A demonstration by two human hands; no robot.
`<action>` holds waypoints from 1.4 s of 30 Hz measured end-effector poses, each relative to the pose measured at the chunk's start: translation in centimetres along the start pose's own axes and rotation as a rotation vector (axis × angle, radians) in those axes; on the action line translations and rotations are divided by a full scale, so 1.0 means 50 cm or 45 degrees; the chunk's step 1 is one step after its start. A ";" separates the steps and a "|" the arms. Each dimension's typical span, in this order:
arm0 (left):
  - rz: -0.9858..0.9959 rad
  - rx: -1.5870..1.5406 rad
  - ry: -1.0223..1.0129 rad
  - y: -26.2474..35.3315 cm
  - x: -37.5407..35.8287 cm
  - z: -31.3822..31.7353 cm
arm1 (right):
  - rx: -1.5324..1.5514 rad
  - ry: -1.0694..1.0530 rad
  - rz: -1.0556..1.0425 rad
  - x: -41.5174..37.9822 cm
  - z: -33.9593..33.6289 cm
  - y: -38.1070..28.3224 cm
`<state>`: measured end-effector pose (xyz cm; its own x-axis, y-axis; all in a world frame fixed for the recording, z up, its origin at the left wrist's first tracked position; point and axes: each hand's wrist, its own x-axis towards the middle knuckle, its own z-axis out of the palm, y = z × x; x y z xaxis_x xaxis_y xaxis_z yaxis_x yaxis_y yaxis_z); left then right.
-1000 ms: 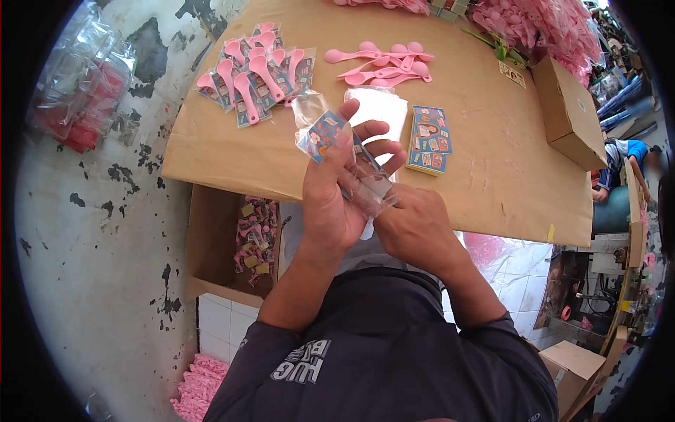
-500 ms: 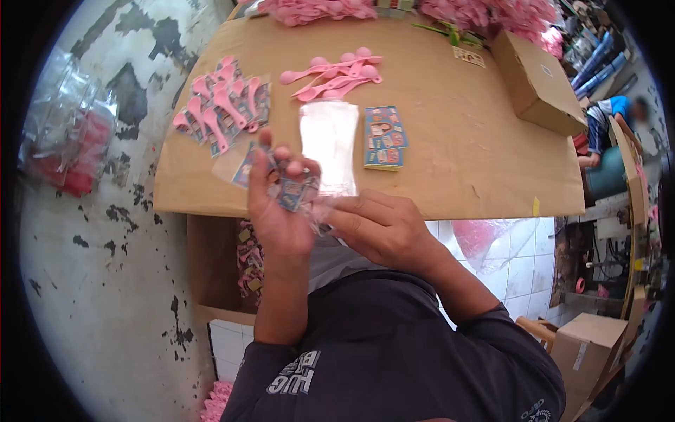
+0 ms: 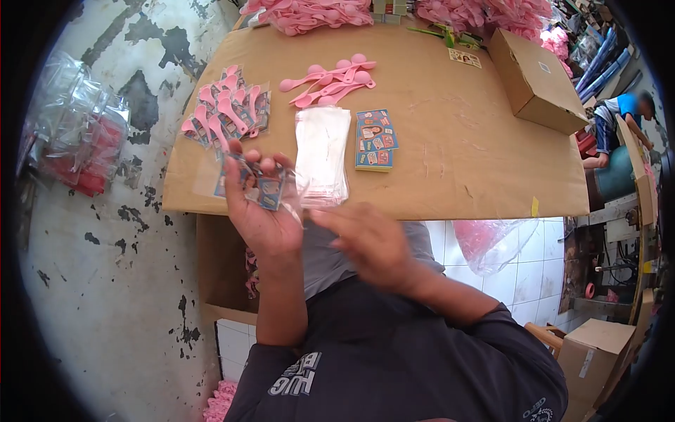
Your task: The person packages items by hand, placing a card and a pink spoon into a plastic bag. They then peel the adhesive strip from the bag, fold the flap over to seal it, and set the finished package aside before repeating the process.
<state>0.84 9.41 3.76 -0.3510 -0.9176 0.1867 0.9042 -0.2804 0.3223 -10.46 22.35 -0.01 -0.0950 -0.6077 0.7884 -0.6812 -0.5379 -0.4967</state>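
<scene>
My left hand (image 3: 267, 224), palm up with curled fingers, holds a clear plastic bag (image 3: 290, 198) with a blue printed card (image 3: 270, 193) inside. Just right of the bag's loose edge is my right hand (image 3: 376, 246), blurred, index finger stretched out and thumb apart, nothing visible in it. Beyond them lies a stack of clear bags (image 3: 322, 144). To its right sits a pile of blue printed cards (image 3: 375, 137). Several loose pink spoons (image 3: 330, 84) lie behind the bags. Packed sets of pink spoons with cards (image 3: 226, 109) are heaped at the left.
A cardboard box (image 3: 538, 81) stands on the table's (image 3: 471, 162) right side. Pink spoons in heaps (image 3: 316, 15) line the far edge. Plastic packs (image 3: 77, 133) hang on the left wall. Another person (image 3: 619, 116) sits at far right. A box (image 3: 594, 352) is at lower right.
My left hand has shifted left with the bagged card. My right hand has come away from the bag's edge, moving right and slightly down.
</scene>
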 end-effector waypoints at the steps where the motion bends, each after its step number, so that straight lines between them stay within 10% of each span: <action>1: 0.081 0.018 -0.015 0.002 0.004 0.014 | 0.008 -0.003 0.000 -0.006 0.036 -0.028; 4: 0.368 0.185 -0.207 -0.008 0.009 0.085 | 0.610 0.042 0.486 -0.027 0.109 -0.078; 7: 0.193 -0.111 -0.455 0.005 0.017 0.130 | 1.869 -0.647 0.943 -0.025 0.128 -0.046; 10: 0.032 -0.355 -0.610 0.008 -0.001 0.190 | 2.100 -0.831 0.801 -0.027 0.157 -0.034; 20: -0.321 -0.918 -0.416 0.024 0.074 0.198 | 1.744 -0.715 0.864 0.030 0.133 -0.028; 26: 0.761 0.191 -0.708 0.044 0.083 0.149 | 1.328 -0.433 1.067 0.030 0.148 -0.061; 31: 0.773 0.157 -0.599 0.064 0.086 0.130 | 1.237 0.050 0.808 0.055 0.163 -0.073; 42: 0.248 -0.395 -0.573 0.119 0.067 0.102 | 1.408 -0.741 0.655 0.065 0.155 0.006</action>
<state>3.82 6.12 11.02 -0.1786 -0.7692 0.6136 0.9676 -0.2504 -0.0322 -5.35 15.68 -0.41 0.3461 -0.8902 0.2962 0.3011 -0.1936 -0.9337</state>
